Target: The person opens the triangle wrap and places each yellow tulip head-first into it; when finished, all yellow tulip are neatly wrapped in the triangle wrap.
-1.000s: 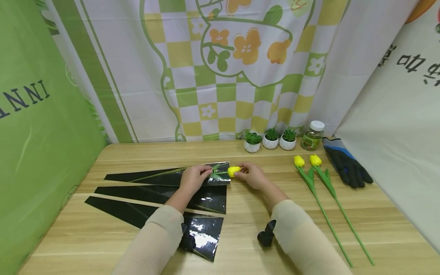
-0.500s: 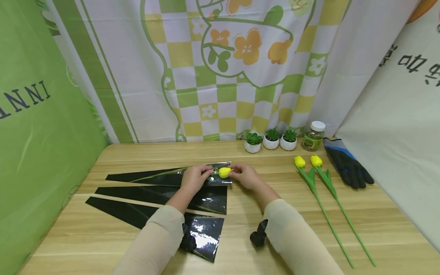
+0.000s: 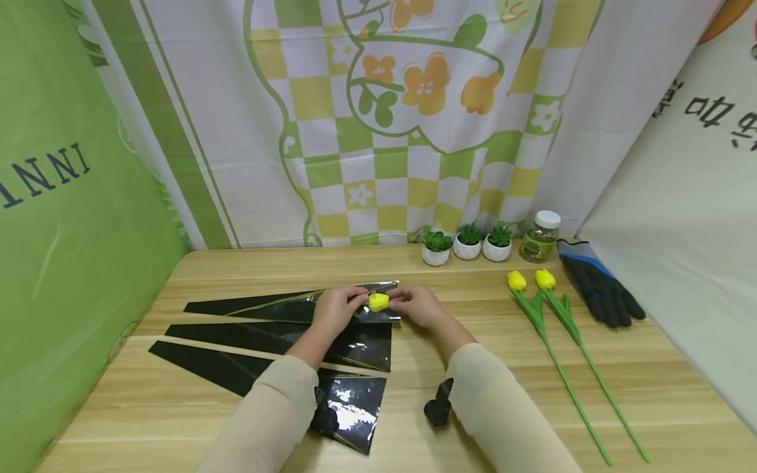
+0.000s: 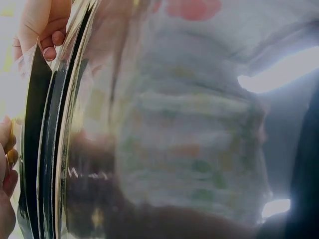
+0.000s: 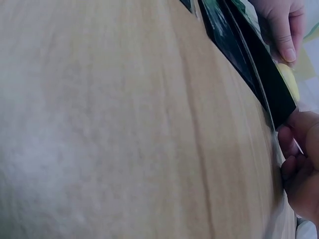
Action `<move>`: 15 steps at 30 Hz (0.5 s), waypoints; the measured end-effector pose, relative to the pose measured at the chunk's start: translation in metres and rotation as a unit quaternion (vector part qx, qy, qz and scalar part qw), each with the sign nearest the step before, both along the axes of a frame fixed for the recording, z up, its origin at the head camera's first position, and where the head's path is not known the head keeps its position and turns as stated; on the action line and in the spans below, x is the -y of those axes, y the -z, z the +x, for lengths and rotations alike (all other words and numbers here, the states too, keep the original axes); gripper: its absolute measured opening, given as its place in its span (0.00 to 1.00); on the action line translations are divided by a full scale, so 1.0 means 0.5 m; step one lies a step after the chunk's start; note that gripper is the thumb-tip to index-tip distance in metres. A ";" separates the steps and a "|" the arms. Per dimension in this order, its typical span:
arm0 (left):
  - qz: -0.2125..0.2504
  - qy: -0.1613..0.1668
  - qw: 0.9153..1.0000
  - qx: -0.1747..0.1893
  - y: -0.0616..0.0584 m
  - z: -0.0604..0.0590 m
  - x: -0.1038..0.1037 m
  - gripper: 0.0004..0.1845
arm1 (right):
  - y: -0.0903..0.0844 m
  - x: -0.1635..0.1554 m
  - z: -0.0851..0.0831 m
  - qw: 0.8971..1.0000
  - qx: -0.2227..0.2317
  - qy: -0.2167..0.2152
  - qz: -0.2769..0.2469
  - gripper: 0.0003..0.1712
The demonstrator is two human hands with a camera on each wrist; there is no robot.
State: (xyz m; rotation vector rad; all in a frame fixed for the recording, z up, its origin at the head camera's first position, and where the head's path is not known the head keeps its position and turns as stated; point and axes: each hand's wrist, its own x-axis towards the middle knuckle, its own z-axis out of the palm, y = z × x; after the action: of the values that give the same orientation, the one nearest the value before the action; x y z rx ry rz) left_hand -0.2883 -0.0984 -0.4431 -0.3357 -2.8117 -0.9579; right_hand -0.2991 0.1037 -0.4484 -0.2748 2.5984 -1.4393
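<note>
Both forearms reach forward over the surface [image 3: 532,407]; the left hand [image 3: 334,309] pinches the black sleeve's [image 3: 278,305] mouth, and the right hand's [image 3: 416,305] grip pinches the yellow tulip [image 3: 378,301] there.

Head view: high, facing forward and down over whole tabletop [image 3: 414,407], both forearms in frame. Left wrist view: pressed close against glossy black sleeve [image 4: 45,149], mostly reflections. Right wrist view: skims low along tabletop [image 5: 124,124] toward sleeve edge. All three share sleeve mouth and yellow tulip [image 3: 378,301].
</note>
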 end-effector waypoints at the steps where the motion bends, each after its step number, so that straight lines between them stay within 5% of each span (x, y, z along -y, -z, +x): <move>1: -0.001 0.000 1.000 -0.003 0.000 0.000 0.000 0.13 | 0.000 0.001 0.000 1.000 -0.001 0.000 0.002 0.16; 9: -0.004 0.007 1.000 -0.009 0.001 0.001 0.000 0.12 | 0.004 0.006 -0.003 1.000 -0.007 0.004 0.026 0.15; 15: -0.010 0.027 0.999 0.023 0.001 0.004 0.004 0.16 | 0.000 0.006 0.001 0.999 -0.005 0.019 0.040 0.14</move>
State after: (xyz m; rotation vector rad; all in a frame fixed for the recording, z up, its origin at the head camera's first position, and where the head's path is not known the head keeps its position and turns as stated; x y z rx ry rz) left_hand -0.2865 -0.1003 -0.4434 -0.3998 -2.8681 -0.9619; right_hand -0.2988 0.1009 -0.4483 -0.2245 2.6749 -1.3436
